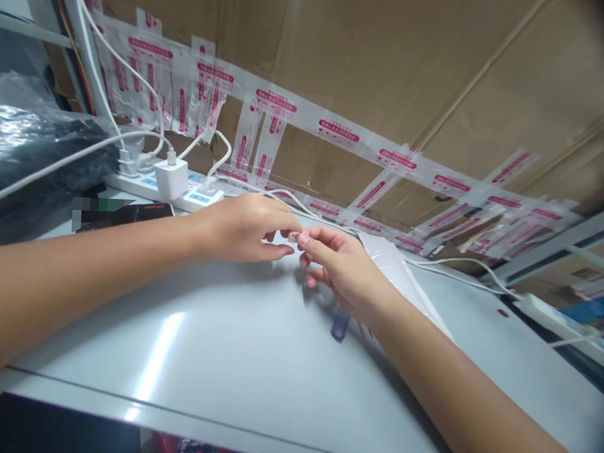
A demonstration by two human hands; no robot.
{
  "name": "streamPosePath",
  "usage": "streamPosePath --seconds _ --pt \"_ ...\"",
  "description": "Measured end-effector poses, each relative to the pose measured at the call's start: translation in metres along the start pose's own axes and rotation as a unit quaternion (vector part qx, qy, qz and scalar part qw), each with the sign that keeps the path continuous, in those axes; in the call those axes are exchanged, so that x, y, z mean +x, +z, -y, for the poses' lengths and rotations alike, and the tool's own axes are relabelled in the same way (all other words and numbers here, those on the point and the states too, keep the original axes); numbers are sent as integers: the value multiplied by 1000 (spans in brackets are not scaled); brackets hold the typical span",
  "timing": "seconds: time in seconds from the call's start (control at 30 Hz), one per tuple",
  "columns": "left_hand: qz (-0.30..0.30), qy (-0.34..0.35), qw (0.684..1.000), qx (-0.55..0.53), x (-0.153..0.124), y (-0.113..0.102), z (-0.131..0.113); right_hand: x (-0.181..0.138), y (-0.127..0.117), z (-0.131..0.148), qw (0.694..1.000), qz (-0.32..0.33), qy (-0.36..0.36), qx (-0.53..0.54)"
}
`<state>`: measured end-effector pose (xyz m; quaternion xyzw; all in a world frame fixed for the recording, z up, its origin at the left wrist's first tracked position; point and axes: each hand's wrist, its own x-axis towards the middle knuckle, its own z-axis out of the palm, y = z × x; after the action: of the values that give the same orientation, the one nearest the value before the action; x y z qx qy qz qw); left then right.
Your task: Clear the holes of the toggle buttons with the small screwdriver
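Note:
My right hand (340, 265) pinches a small pale beige piece (293, 237) between thumb and forefinger, above the table. The piece is too small to name. From the other side my left hand (249, 227) reaches to it, forefinger at its upper edge; whether they touch is unclear. The left thumb stretches out below, with a gap between it and the fingers. Under my right hand lies a translucent blue-purple object (340, 325), partly hidden by the hand and wrist. A white sheet or flat packet (404, 278) lies behind the right forearm.
Behind the grey-white table (236, 357) stands a large cardboard sheet (338, 74) with red-printed tape. A power strip (203, 197) with a white charger (171, 177) and cables is at back left. Black plastic-wrapped goods (45, 155) stand left; another white strip (553, 317) lies right.

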<state>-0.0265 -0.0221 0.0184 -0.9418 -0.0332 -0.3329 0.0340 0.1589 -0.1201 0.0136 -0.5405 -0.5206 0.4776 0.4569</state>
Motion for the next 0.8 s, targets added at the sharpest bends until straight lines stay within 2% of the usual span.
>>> streamPosePath --seconds 0.2,0.47,0.8 --pt "-19 11 1000 7 -1 3 4 0 0 1 1000 -2 3 -1" --pt "-7 10 999 31 -3 2 4 -1 0 0 1000 -1 -9 -13" --pt "16 66 995 74 0 -2 -2 0 3 1 998 -18 -16 -61"
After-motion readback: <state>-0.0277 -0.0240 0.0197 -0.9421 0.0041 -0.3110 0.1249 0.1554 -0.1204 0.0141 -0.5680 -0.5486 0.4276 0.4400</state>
